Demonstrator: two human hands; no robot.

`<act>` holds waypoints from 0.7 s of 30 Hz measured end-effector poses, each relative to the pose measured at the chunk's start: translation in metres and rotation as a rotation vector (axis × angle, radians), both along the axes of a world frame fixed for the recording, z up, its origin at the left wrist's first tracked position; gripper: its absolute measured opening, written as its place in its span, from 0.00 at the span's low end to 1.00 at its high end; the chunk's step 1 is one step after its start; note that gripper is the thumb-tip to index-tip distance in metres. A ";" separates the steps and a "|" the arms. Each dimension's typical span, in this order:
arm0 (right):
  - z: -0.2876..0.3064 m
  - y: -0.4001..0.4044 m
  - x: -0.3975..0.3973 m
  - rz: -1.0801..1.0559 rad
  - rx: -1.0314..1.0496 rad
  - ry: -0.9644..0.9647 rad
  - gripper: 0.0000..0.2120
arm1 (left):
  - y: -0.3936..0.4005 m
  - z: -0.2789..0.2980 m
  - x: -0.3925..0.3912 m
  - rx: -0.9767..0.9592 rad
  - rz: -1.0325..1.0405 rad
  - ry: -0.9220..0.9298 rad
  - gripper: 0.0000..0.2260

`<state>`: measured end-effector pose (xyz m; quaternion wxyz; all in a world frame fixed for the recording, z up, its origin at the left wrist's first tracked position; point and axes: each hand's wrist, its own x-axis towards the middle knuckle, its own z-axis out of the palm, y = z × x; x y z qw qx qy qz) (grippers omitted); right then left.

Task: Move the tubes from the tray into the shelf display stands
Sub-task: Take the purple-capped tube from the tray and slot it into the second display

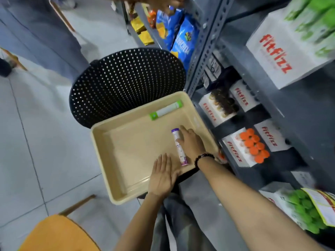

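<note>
A beige tray [116,160] rests on a black perforated stool. Two tubes lie in it: a green-capped white tube [165,109] along the far wall and a purple tube [179,148] near the right side. My right hand [190,142], with a bead bracelet on the wrist, lies over the purple tube with fingers curled around its upper half. My left hand [162,175] rests flat and open on the tray's near right corner. White "fitfizz" display stands sit on the grey shelf at right: one with dark caps [220,104], one with orange caps [251,146], one with green caps [301,211].
The black perforated stool [126,82] stands against the shelf upright [203,44]. Blue snack bags [179,31] fill the far shelf. A large fitfizz box [288,48] sits on the upper shelf. An orange seat [58,234] is at the lower left, and another person's legs [41,33] at the upper left.
</note>
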<state>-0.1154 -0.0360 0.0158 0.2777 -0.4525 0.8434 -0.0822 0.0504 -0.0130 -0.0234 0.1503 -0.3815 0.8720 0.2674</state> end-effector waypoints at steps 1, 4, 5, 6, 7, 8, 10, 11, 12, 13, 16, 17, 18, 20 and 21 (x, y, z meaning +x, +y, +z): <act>-0.006 -0.005 0.000 -0.013 0.009 -0.012 0.24 | 0.000 -0.001 -0.001 0.005 0.009 -0.006 0.31; -0.019 -0.019 0.001 -0.027 0.038 -0.050 0.26 | 0.000 0.004 -0.001 -0.023 0.036 -0.004 0.35; -0.023 -0.023 0.002 -0.017 0.050 -0.059 0.27 | 0.000 0.005 -0.001 -0.024 0.030 -0.008 0.35; -0.027 -0.025 0.004 -0.007 0.058 -0.066 0.27 | -0.001 0.004 -0.001 -0.013 0.029 -0.010 0.35; -0.031 -0.027 0.005 0.002 0.061 -0.068 0.26 | -0.001 0.003 -0.001 0.001 0.028 -0.001 0.36; -0.034 -0.028 0.007 0.006 0.059 -0.064 0.24 | -0.001 0.002 -0.001 0.000 0.033 0.011 0.36; -0.038 -0.028 0.008 -0.002 0.044 -0.050 0.20 | -0.001 -0.002 -0.001 -0.027 0.021 0.021 0.36; -0.038 -0.028 0.008 -0.012 0.031 -0.047 0.19 | -0.001 -0.003 -0.001 -0.034 0.017 0.026 0.36; -0.037 -0.027 0.007 -0.023 0.016 -0.049 0.19 | 0.000 -0.005 0.000 -0.038 0.016 0.033 0.35; -0.034 -0.026 0.006 -0.036 -0.001 -0.057 0.19 | 0.000 -0.007 0.000 -0.046 0.010 0.037 0.35; -0.018 -0.018 0.000 -0.098 -0.075 -0.105 0.22 | 0.001 -0.015 0.002 -0.069 -0.010 0.047 0.31; -0.010 -0.015 -0.004 -0.124 -0.110 -0.117 0.22 | 0.001 -0.016 0.002 -0.069 -0.008 0.047 0.30; 0.000 -0.011 -0.008 -0.156 -0.151 -0.122 0.22 | 0.001 -0.015 0.003 -0.069 -0.005 0.043 0.30; 0.024 -0.003 -0.019 -0.233 -0.235 -0.124 0.21 | 0.001 -0.008 0.002 -0.078 0.009 0.031 0.31; 0.037 0.002 -0.024 -0.275 -0.272 -0.127 0.20 | 0.001 -0.002 0.000 -0.087 0.009 0.035 0.32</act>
